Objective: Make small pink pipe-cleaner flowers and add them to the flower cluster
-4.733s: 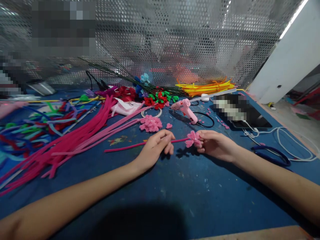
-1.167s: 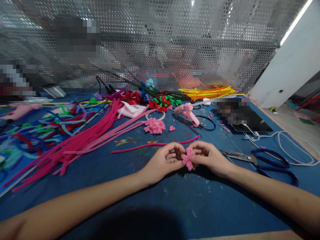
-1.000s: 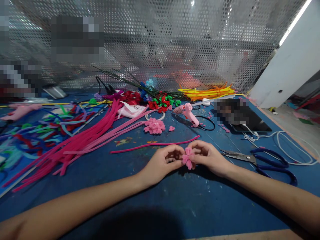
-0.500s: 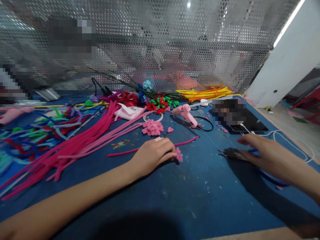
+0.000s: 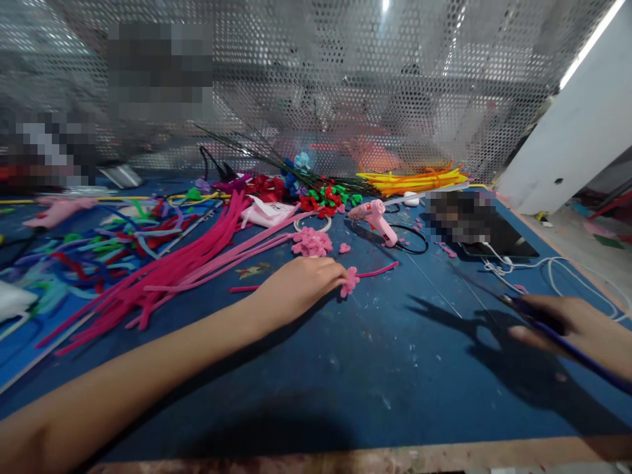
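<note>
My left hand [image 5: 309, 280] is closed in a pinch on a small pink fuzzy flower [image 5: 349, 282], raised slightly at the fingertips. Behind that hand a bright pink pipe cleaner [image 5: 378, 270] lies on the table, its middle hidden by my fingers. Just beyond sit a larger pink fuzzy flower cluster [image 5: 312, 242] and a small loose pink piece [image 5: 344, 248]. My right hand [image 5: 575, 326] grips blue-handled pliers [image 5: 530, 311] at the right, their dark jaws blurred and pointing towards the upper left. Thin wires [image 5: 434, 286] lie on the table between the hands.
A pink glue gun [image 5: 378, 222] with a black cord lies beyond my left hand. The tablet [image 5: 498, 230] and white cable [image 5: 553, 266] are at right. Pink pipe cleaners [image 5: 192, 263] spread at left, mixed coloured ones [image 5: 89, 253] beside them. A perforated metal screen [image 5: 316, 85] stands behind.
My right hand has picked the pliers up off the table and drawn them back to the right. My left hand has lifted and turned the small pink flower. The view has shifted slightly.
</note>
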### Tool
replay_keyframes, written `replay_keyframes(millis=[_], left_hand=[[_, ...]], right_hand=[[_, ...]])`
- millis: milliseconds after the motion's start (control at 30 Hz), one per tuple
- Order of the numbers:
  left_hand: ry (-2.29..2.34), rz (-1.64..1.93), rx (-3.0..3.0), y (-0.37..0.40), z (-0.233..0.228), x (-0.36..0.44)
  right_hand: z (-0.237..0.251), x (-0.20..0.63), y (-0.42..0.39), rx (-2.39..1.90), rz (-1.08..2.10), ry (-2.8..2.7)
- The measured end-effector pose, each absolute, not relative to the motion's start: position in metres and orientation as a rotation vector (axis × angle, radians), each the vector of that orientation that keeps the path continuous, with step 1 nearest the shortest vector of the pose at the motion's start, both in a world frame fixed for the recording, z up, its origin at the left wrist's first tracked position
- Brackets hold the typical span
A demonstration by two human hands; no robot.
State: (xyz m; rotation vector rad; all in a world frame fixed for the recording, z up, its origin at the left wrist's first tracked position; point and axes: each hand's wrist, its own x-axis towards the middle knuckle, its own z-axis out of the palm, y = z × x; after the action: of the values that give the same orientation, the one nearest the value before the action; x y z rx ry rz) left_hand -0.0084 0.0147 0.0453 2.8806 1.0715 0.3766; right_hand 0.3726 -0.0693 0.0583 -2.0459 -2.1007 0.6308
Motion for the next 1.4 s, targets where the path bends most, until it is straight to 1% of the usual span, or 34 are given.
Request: replay_keyframes(millis=[33, 67, 133, 167, 233, 300, 400, 500, 567, 833, 1033, 1100, 1233, 1400], left_hand=[[1.078, 0.371, 2.944, 0.014, 0.046, -0.008], [1.087, 0.355, 3.006, 0.013, 0.047, -0.008], [1.11, 0.289, 3.123, 0.012, 0.049, -0.007], [1.118, 0.259, 3.177, 0.011, 0.05, -0.007], [1.123, 0.221, 3.266, 0.009, 0.051, -0.005], [1.129, 0.232, 3.329, 0.008, 0.051, -0.004], [1.116, 0.297, 3.39, 0.006, 0.05, -0.004], [1.112, 0.368, 3.402, 0.005, 0.051, -0.004], [1.109, 0.413, 3.388, 0.005, 0.052, -0.003], [1.015, 0.542, 3.465, 0.0, 0.054, -0.003], [0.649, 0.905, 3.495, -0.004, 0.051, -0.005], [0.58, 0.949, 3.51, -0.005, 0.048, -0.008], [0.606, 0.987, 3.402, -0.004, 0.038, -0.019], [0.588, 1.035, 3.368, -0.002, 0.035, -0.024]], right_hand=[[0.061, 0.365, -0.074, -1.946, 1.119, -1.958], [0.062, 0.357, -0.08, -1.788, 1.522, -1.717], [0.06, 0.338, -0.092, -1.49, 2.118, -1.199], [0.057, 0.327, -0.096, -1.39, 2.32, -0.994], [0.051, 0.305, -0.1, -1.237, 2.638, -0.768], [0.044, 0.286, -0.097, -1.172, 2.802, -0.719], [0.034, 0.265, -0.084, -1.175, 2.849, -0.734], [0.026, 0.255, -0.068, -1.048, 2.943, -0.744], [0.021, 0.253, -0.059, -0.957, 2.995, -0.755], [0.013, 0.25, -0.041, -0.838, 3.066, -0.641], [0.018, 0.247, -0.034, -0.778, 3.052, -0.702], [0.018, 0.246, -0.033, -0.745, 3.054, -0.731], [0.016, 0.244, -0.033, -0.691, 3.032, -0.803], [0.017, 0.241, -0.034, -0.719, 3.019, -0.799]])
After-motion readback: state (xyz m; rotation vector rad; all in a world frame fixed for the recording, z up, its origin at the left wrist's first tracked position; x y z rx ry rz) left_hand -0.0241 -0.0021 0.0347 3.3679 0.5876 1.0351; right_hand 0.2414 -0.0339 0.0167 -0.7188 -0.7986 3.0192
